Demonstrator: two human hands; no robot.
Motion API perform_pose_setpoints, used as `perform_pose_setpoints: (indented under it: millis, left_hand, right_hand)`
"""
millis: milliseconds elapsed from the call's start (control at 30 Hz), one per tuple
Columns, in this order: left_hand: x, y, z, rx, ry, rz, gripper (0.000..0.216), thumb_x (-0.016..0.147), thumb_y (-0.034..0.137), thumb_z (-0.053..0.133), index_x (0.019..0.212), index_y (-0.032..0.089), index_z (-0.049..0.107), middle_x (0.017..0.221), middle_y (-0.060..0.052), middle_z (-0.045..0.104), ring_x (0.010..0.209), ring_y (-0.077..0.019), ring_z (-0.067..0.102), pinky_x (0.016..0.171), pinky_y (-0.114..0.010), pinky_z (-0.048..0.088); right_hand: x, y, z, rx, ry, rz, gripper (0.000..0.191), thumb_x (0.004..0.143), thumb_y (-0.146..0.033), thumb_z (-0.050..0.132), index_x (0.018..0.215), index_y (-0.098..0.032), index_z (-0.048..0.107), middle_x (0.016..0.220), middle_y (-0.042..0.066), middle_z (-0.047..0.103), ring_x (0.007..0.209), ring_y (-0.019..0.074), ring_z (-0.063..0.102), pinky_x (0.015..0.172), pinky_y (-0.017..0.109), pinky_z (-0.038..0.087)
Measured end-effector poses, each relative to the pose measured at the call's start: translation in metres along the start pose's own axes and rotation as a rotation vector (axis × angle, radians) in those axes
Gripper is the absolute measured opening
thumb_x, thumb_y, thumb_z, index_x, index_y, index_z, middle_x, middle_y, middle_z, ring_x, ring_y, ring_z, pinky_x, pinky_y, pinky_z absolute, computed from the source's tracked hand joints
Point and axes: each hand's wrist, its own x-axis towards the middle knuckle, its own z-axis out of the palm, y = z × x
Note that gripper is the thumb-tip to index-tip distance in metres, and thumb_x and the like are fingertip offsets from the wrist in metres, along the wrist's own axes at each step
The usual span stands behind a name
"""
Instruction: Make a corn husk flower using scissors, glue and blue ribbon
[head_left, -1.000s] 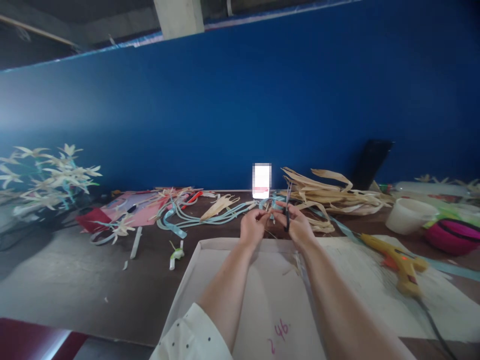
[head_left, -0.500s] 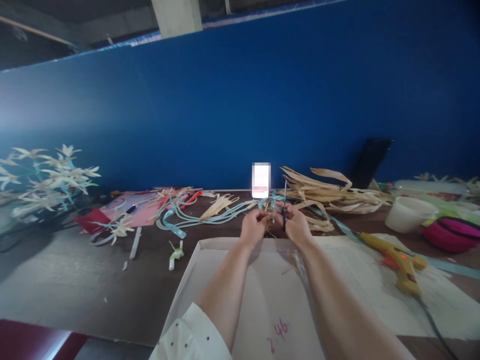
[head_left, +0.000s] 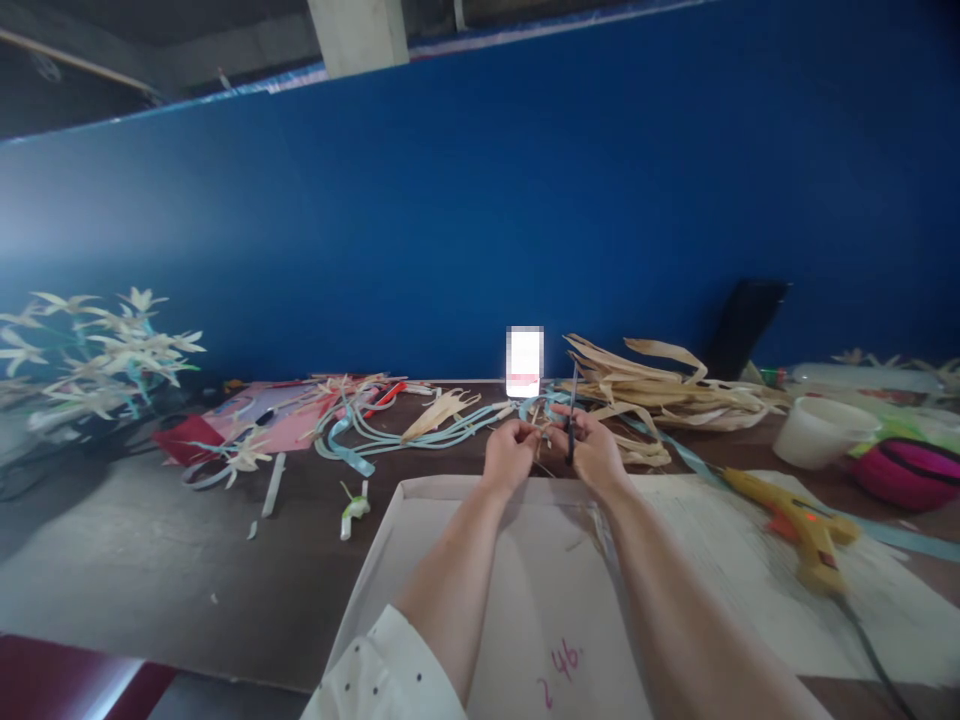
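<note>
scissors (head_left: pixel 571 438) gripped in right hand (head_left: pixel 598 452); left hand (head_left: pixel 510 458) just beside, hold unclear.

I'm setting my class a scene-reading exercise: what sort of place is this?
Probably a craft workspace, judging by the yellow glue gun at right, the dried, husk-like strips and the pale, artificial-looking flowers at left.

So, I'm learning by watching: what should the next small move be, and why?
Perhaps the right hand should ease its fingertips toward the left hand: the two are close together, fingers bent inward, and the slim dark tool in the right hand points up, away from the left fingertips. Whatever the left pinches is too small to tell.
</note>
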Motion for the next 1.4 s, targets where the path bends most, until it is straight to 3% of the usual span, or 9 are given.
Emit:
perform_pose_setpoints:
  millis: [400,533,767,900,1033,1400]
  left_hand:
    - [-0.004,-0.003,0.004,0.02,0.032,0.127,0.013,0.074,0.026,0.059,0.078,0.016,0.067,0.076,-0.003,0.067,0.071,-0.0137,0.058,0.069,-0.024,0.043]
    - [-0.004,-0.002,0.007,-0.008,0.031,0.11,0.013,0.075,0.025,0.058,0.078,0.016,0.067,0.076,-0.003,0.067,0.07,-0.0133,0.058,0.067,-0.023,0.043]
    - [-0.001,0.003,-0.002,-0.09,0.09,0.012,0.02,0.075,0.03,0.057,0.081,0.014,0.068,0.074,-0.003,0.067,0.069,-0.0142,0.058,0.067,-0.024,0.043]
    - [0.002,0.003,-0.008,-0.203,0.159,-0.052,0.023,0.074,0.033,0.059,0.083,0.014,0.068,0.076,-0.004,0.068,0.071,-0.0146,0.059,0.068,-0.025,0.044]
    - [0.003,0.003,-0.007,-0.361,0.169,-0.082,0.029,0.073,0.039,0.061,0.085,0.013,0.067,0.069,-0.003,0.066,0.061,-0.0122,0.057,0.061,-0.023,0.045]
    - [0.003,0.004,-0.007,-0.364,0.183,-0.057,0.026,0.072,0.038,0.06,0.08,0.014,0.066,0.066,0.0,0.061,0.061,-0.0097,0.054,0.06,-0.02,0.043]
  right_hand:
    - [-0.001,-0.007,0.003,-0.128,0.083,-0.086,0.043,0.053,-0.026,0.076,0.092,-0.02,0.059,0.071,0.0,0.063,0.062,0.0153,0.058,0.055,0.026,0.045]
    - [0.0,-0.003,0.0,-0.131,0.091,-0.078,0.044,0.054,-0.031,0.077,0.093,-0.019,0.06,0.072,0.001,0.063,0.062,0.0156,0.058,0.056,0.027,0.045]
    - [-0.004,-0.009,0.001,-0.105,0.001,0.037,0.051,0.057,-0.04,0.077,0.101,-0.017,0.063,0.064,0.001,0.062,0.055,0.0151,0.056,0.048,0.025,0.042]
    - [-0.012,-0.018,0.004,-0.203,-0.208,0.118,0.044,0.064,-0.042,0.072,0.1,-0.016,0.068,0.066,0.003,0.065,0.054,0.0144,0.055,0.045,0.024,0.039]
    - [-0.015,-0.02,0.003,-0.318,-0.35,0.049,0.038,0.068,-0.042,0.069,0.098,-0.018,0.07,0.063,0.001,0.064,0.053,0.0131,0.054,0.047,0.023,0.038]
    - [-0.012,-0.014,0.003,-0.363,-0.36,0.075,0.042,0.059,-0.041,0.075,0.091,-0.015,0.072,0.056,0.003,0.064,0.046,0.0128,0.051,0.045,0.025,0.038]
